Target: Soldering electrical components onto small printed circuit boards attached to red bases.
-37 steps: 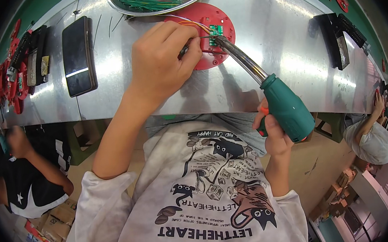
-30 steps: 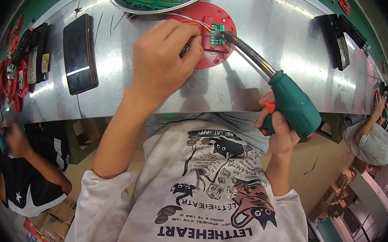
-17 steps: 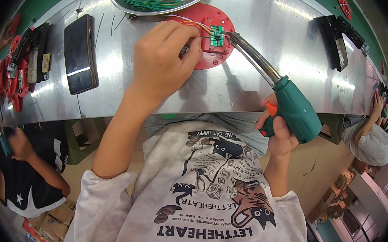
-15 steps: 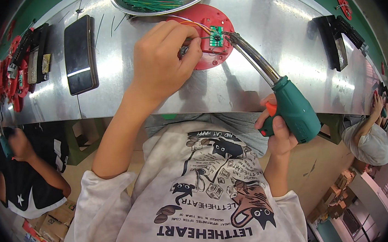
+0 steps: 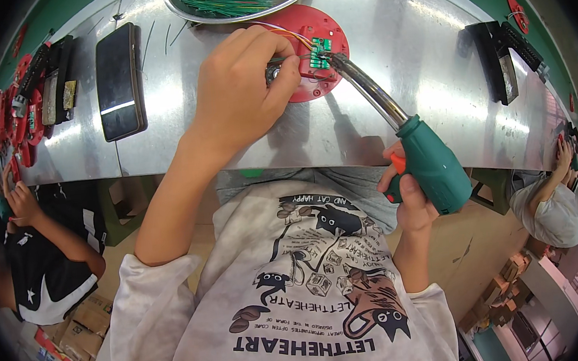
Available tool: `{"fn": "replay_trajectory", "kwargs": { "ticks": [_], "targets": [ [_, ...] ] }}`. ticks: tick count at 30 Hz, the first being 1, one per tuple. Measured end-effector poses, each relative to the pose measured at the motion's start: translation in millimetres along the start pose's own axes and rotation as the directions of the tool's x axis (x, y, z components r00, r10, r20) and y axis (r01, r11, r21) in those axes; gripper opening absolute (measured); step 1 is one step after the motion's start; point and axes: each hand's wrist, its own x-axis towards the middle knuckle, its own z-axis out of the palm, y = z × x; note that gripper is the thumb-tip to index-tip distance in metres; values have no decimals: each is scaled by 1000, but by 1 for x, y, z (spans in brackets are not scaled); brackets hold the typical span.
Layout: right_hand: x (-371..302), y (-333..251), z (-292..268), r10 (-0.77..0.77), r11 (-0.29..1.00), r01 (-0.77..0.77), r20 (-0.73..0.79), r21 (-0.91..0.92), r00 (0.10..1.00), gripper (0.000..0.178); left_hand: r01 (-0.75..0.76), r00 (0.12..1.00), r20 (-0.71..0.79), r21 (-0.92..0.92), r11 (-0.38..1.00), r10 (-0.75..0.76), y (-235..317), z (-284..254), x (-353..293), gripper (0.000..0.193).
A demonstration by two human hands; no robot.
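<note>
A round red plastic base (image 5: 327,26) lies on the metal table and carries a small green circuit board (image 5: 320,46). Several thin coloured wires (image 5: 288,32) run to the board from the upper left. My left hand (image 5: 243,91) pinches a thin dark wire (image 5: 302,57) between thumb and forefinger, its end at the board. In my right hand (image 5: 410,194) is a green soldering gun (image 5: 434,164) with an orange trigger. The gun's metal barrel slants up to the left, and its tip is at the board, close to the wire's end.
A metal bowl (image 5: 178,13) of green wires stands at the far edge. Left of my arm lies a black phone (image 5: 119,82); beyond it are piled red bases (image 5: 5,116). Black holders (image 5: 492,66) stand at right. Other people (image 5: 54,249) work at both sides.
The soldering gun has shifted slightly left, its tip moving further onto the board. My left hand stays nearly in place. The person at left has raised a hand toward the table.
</note>
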Motion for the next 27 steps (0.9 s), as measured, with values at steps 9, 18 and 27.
{"fn": "replay_trajectory", "kwargs": {
  "ticks": [9,18,27],
  "targets": [
    [0,2,1,6,998,-2,47,-70,999,45,-13,1000,0,18,1000,13,-1,1,-2,8],
    [1,6,-8,48,999,-48,57,-6,997,39,-36,997,-71,12,999,36,-5,8,-2,8],
    [5,0,-7,-78,997,80,-119,6,990,45,-60,996,-59,16,998,61,-3,4,-1,8]
  ]
}}
